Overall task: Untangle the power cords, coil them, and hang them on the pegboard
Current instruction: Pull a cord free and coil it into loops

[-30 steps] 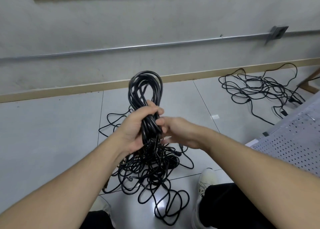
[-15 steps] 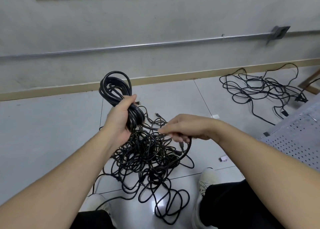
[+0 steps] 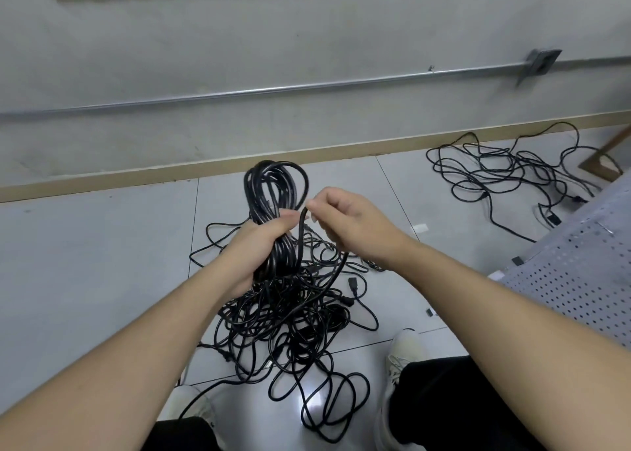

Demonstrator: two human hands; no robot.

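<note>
Left hand: the left hand (image 3: 261, 245) is wrapped round the middle of the coiled cord (image 3: 275, 194), fingers and thumb closed tight on the bundle; the loops stand upright above the fist, in the middle of the scene

Right hand: the right hand (image 3: 348, 227) sits just right of the coil; thumb and forefinger pinch a loose strand (image 3: 336, 273) at its top end, close to the left thumb; the other fingers are curled in

Loose strand: black; it drops from the pinch, bends right under the wrist and runs down into the heap

Tangled pile: a knot of black power cords (image 3: 290, 324) lies on the grey floor tiles (image 3: 85, 262) below both hands, between the white shoes (image 3: 404, 351); a plug (image 3: 353, 286) shows at its right edge

Second tangle: another spread of cords (image 3: 505, 174) lies far right, near the skirting

Pegboard: the perforated grey pegboard (image 3: 580, 280) lies at the right edge, well apart from the coil

Wall: grey, with a metal conduit (image 3: 273, 90) running across it
</note>
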